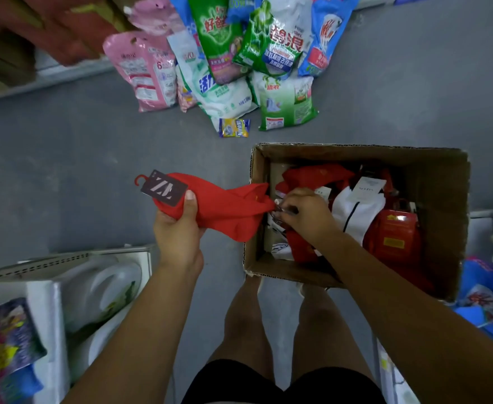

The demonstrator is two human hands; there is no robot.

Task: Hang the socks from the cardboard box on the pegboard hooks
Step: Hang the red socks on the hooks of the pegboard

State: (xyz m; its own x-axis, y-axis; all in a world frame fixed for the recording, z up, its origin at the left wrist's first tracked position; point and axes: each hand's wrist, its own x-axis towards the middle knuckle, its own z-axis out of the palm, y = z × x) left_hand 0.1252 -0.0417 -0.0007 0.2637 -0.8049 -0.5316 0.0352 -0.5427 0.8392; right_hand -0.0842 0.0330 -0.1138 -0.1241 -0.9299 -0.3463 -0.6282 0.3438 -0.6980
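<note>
Red socks (219, 208) with a dark tag (163, 188) and red hook (139, 179) reach sideways over the left edge of the open box (443, 176), which holds more red and white socks (356, 211).

Well beyond the left hand (178, 228), a green-white detergent bag (280, 45) is showing 碧浪. A green bag (216, 39) is showing 好爸, a white bag (225, 94) 活力, and a pink bag (143, 71) a 6. By the thumb, the dark tag (163, 188) on the red socks (225, 205) is bearing only slanted strokes.

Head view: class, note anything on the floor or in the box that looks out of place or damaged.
Colourful plastic detergent bags lie heaped askew on the grey floor, one small yellow-and-blue packet stray in front. The brown cardboard box has ragged, torn rims; the red and white socks inside are jumbled.
</note>
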